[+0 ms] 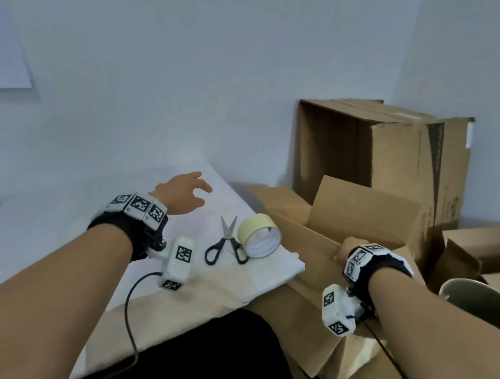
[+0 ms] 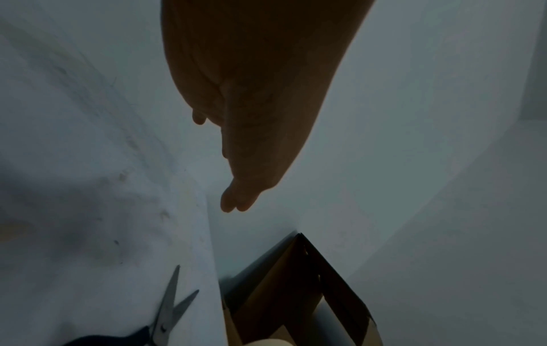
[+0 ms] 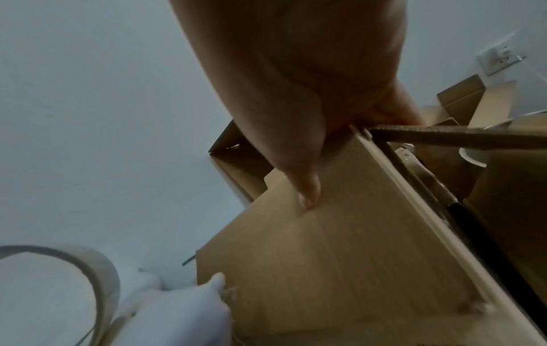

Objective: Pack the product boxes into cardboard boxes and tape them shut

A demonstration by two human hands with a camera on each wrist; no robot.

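My right hand grips the near wall of an open brown cardboard box at its top edge. In the right wrist view the thumb presses the outer face of that cardboard wall, with the other fingers curled over the rim. My left hand hovers open above the white sheet, fingers spread and holding nothing; its fingertips point toward the wall. A roll of beige tape and black-handled scissors lie on the sheet between my hands. No product boxes are visible.
A large cardboard box lies on its side in the corner, its opening facing left. More open cartons crowd the right side, beside a grey round bin. A wall socket shows in the right wrist view.
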